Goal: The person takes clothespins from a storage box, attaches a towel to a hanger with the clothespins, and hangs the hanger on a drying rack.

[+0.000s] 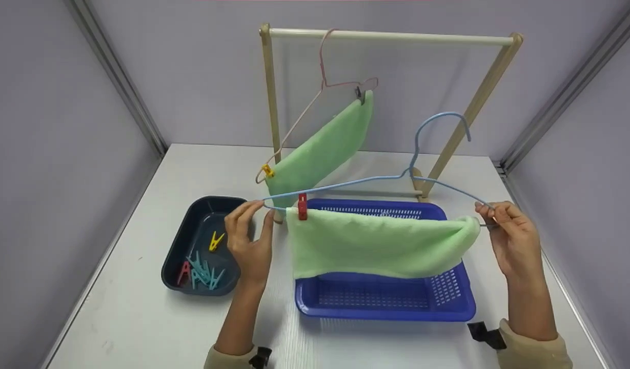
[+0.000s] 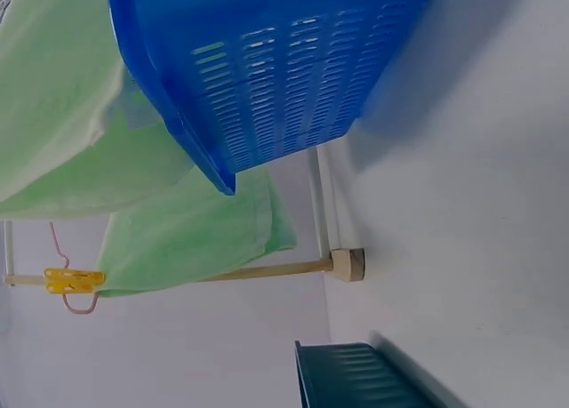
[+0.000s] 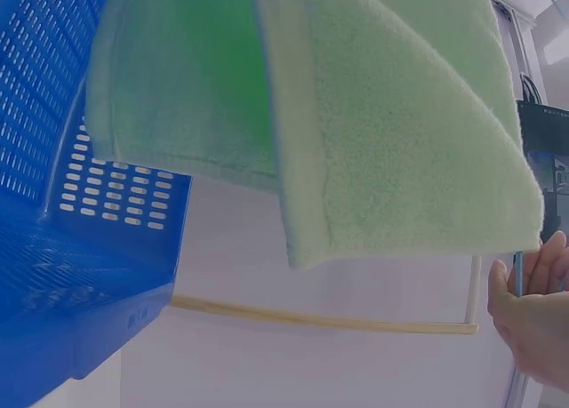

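Note:
A light blue wire hanger (image 1: 345, 183) is held up over the basket, its hook upward. My left hand (image 1: 249, 246) pinches the hanger's left end between thumb and fingers. At the opposite end, my right hand (image 1: 514, 238) grips the wire with curled fingers. A pale green towel (image 1: 376, 246) hangs folded over the lower bar, fastened near its left edge by a red clothespin (image 1: 302, 206). Its right end bunches close to my right fingers, with no clip showing there. The towel (image 3: 409, 150) fills much of the right wrist view. My left hand is outside the left wrist view.
Below the towel stands a blue perforated basket (image 1: 386, 315). A dark tray (image 1: 174, 256) at left holds several clothespins (image 1: 204, 271). Behind, a drying rack (image 1: 397, 36) carries a pink hanger (image 1: 322, 61) with another green towel (image 1: 320, 148), held by a yellow clip (image 1: 268, 170) and a dark clip (image 1: 360, 94).

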A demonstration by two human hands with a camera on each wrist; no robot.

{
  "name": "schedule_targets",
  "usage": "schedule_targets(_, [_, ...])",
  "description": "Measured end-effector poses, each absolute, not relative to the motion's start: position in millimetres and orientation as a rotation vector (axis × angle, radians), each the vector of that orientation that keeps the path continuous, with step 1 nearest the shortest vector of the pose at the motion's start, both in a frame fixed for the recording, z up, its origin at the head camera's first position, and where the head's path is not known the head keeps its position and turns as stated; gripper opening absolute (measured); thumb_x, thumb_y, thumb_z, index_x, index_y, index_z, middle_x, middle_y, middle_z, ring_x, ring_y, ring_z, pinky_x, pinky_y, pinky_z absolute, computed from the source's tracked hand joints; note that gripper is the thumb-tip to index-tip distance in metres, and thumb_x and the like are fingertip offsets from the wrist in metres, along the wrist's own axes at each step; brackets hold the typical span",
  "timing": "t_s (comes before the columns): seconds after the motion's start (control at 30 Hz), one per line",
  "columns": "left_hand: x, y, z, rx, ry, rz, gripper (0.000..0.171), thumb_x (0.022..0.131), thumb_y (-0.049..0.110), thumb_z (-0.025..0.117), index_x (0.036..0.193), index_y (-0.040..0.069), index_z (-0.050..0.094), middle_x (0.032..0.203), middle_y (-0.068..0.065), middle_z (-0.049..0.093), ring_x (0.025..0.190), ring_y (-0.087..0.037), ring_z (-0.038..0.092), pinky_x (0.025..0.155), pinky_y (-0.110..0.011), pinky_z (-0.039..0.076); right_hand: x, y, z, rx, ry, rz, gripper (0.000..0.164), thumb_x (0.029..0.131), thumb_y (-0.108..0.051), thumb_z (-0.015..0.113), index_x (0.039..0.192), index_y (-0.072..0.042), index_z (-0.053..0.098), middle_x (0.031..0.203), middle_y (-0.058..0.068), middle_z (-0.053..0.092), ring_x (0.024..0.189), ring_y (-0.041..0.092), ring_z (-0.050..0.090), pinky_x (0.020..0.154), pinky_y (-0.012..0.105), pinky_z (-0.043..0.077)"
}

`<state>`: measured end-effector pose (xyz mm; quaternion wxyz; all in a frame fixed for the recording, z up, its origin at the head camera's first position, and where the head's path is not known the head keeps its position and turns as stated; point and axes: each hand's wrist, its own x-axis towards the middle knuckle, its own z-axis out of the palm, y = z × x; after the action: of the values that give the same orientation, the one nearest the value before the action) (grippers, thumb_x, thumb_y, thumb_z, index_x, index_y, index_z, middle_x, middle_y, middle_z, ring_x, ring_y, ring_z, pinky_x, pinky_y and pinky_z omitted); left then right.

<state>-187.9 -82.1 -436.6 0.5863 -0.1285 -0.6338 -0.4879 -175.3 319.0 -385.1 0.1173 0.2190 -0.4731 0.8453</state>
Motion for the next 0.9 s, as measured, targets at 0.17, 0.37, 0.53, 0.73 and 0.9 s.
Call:
schedule_targets(0.17, [-188.8,-87.0,-438.2,-0.287,-1.549,-1.381,0.036,0.073,-0.017,0.067,0.107,-0.006,0.06,0.104,-0.015,0.061,0.096,-0.022,0.058,0.086,-0.032,0.047,-177.4,319.0,-384.7,0.637,-1.322,2.513,0.026,0.097,0.005,0.034,0.086,0.016,0.056,0.084,0.019,0.055,0.094,0.03,0.057,0.095,0.032,0.039])
schedule_targets(0.37, [-184.7,-90.3,-437.0,-0.425,-1.559,-1.701,0.02,0.088,-0.002,0.058,0.106,-0.01,0.06,0.096,-0.018,0.065,0.087,-0.023,0.063,0.077,-0.033,0.051,-178.1,318.8,-386.2,0.643,-1.285,2.558,0.027,0.096,0.006,0.032,0.086,0.016,0.055,0.083,0.019,0.054,0.095,0.031,0.057,0.095,0.032,0.039])
schedule_targets(0.53, [-183.5,-91.0,-435.4,-0.452,-1.532,-1.798,0.02,0.091,0.004,0.055,0.104,-0.01,0.061,0.09,-0.017,0.067,0.079,-0.025,0.065,0.073,-0.034,0.053,-177.8,319.9,-387.0,0.635,-1.329,2.549,0.027,0.096,0.006,0.033,0.085,0.014,0.056,0.084,0.018,0.054,0.095,0.029,0.058,0.095,0.032,0.039])
schedule_targets(0.73, [-184.4,-93.4,-432.4,-0.416,-1.54,-1.837,0.016,0.09,-0.008,0.052,0.102,-0.014,0.059,0.088,-0.019,0.066,0.076,-0.022,0.065,0.073,-0.033,0.053,-174.8,325.4,-387.4,0.722,-1.684,2.429,0.023,0.098,0.004,0.03,0.09,0.008,0.051,0.089,0.014,0.054,0.095,0.025,0.055,0.097,0.031,0.037])
schedule_targets(0.9, [-186.1,-97.0,-431.8,-0.403,-1.576,-1.845,0.016,0.09,-0.009,0.051,0.101,-0.017,0.058,0.087,-0.02,0.066,0.075,-0.021,0.065,0.074,-0.032,0.053,-172.7,326.6,-387.3,0.713,-1.889,2.293,0.019,0.097,0.007,0.034,0.101,0.007,0.052,0.087,0.012,0.058,0.095,0.024,0.06,0.091,0.03,0.043])
